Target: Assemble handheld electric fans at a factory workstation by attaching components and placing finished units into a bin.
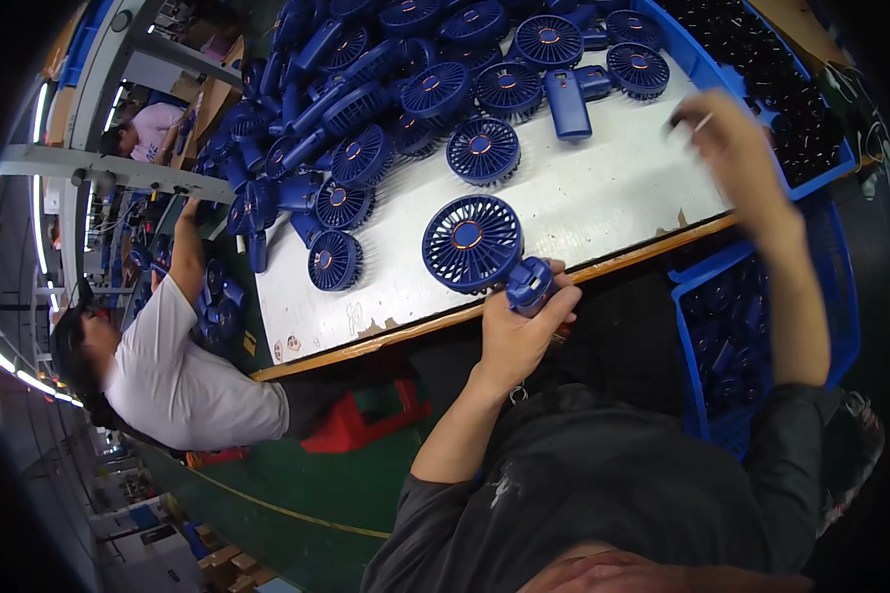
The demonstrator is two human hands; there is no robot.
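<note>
White bench; left hand grips fan, right hand raised.

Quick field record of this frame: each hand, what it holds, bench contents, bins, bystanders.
left hand: grips the handle of a blue handheld fan at the bench edge
right hand: raised and blurred, pinches a small thin part
bench: white top, wooden edge
pile of blue fans: far and left side of the bench
blue bins: right of the bench, dark small parts inside
co-worker: white shirt, left, reaching to another bench
</note>
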